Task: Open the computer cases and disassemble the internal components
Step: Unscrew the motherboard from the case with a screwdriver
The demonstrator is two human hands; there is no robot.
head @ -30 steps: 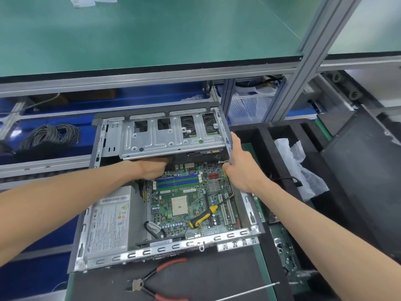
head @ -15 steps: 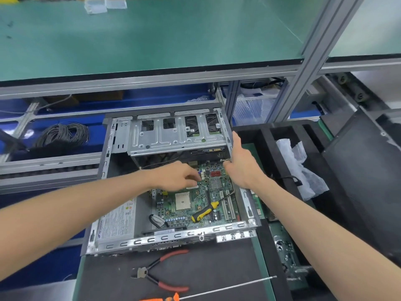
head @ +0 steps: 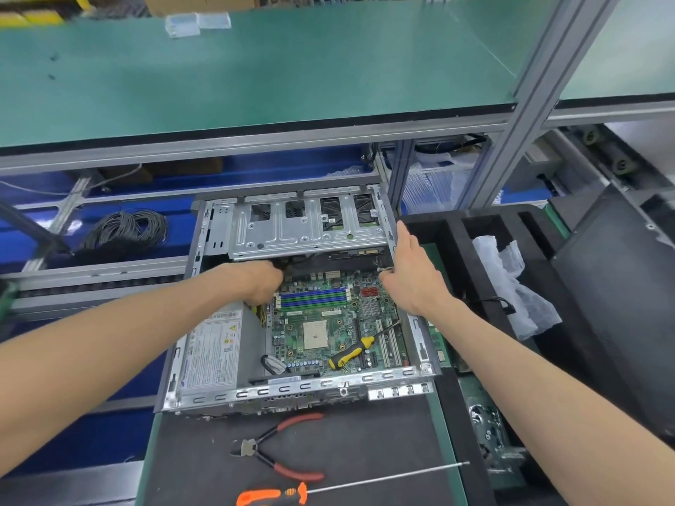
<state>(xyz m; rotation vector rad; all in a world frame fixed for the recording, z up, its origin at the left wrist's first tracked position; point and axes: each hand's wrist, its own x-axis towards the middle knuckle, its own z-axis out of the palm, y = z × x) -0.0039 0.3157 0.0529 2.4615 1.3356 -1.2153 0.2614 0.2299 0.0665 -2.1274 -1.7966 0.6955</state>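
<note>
While the left hand (head: pixel 261 283) reached into the dark gap under the raised drive cage (head: pixel 307 228), at the far end of the open computer case (head: pixel 204 359), its fingers were hidden behind the knuckles, so I could not tell whether they were pinching a cable or only feeling for one. The right hand (head: pixel 409 275) steadied things at the case's far right wall, thumb up along the cage's edge and the other fingers curled down over the rim. The case sat at the far end of the dark mat (head: pixel 328 454) on the desk, its rear panel toward the near edge. To my eye the step was freeing a connector or cable beneath the cage, and doing it well meant keeping that cage propped with the right hand, gripping the plug body and not the wires, and pulling straight out so nothing strained on the motherboard (head: pixel 328 323). A yellow-handled screwdriver (head: pixel 350 352) lay loose on the board near the expansion slots, and I judged it wise to lift it away before anything shifted. The power supply (head: pixel 215 348) carried a white label with a barcode and a yellow warning triangle, but its print was too small for me to read. On the mat near the near edge lay red-handled cutters (head: pixel 277 447) and a long orange-handled screwdriver (head: pixel 328 485).
</note>
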